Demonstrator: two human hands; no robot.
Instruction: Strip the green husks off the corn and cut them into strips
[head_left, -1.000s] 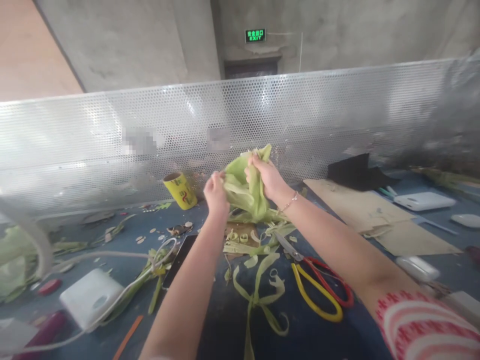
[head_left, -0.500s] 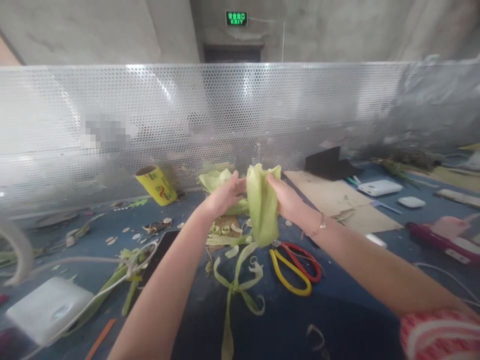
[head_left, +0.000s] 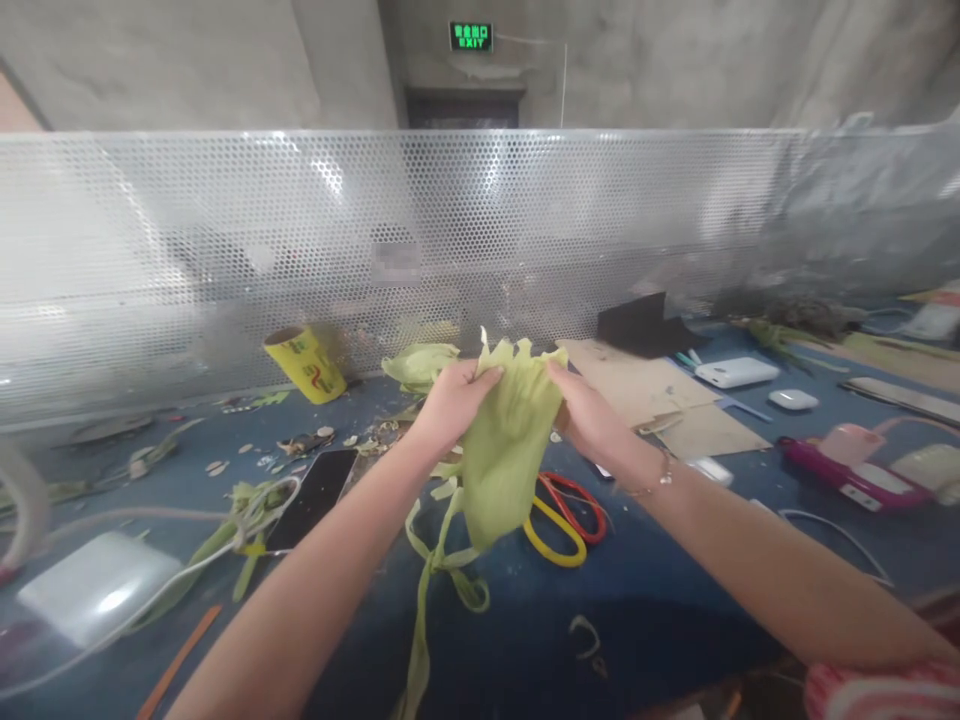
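Together, two grips (head_left: 453, 402) hold one green husk (head_left: 506, 450).

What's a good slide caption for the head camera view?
Left hand and right hand hold a green corn husk above a blue table bearing scissors.

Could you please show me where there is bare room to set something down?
The widest bare patch of blue tabletop shows between the scissor handles and the right forearm, with curled scraps near its front. A narrower one shows between the left forearm and the knotted strip. The left is crowded around the white box, cable and phone.
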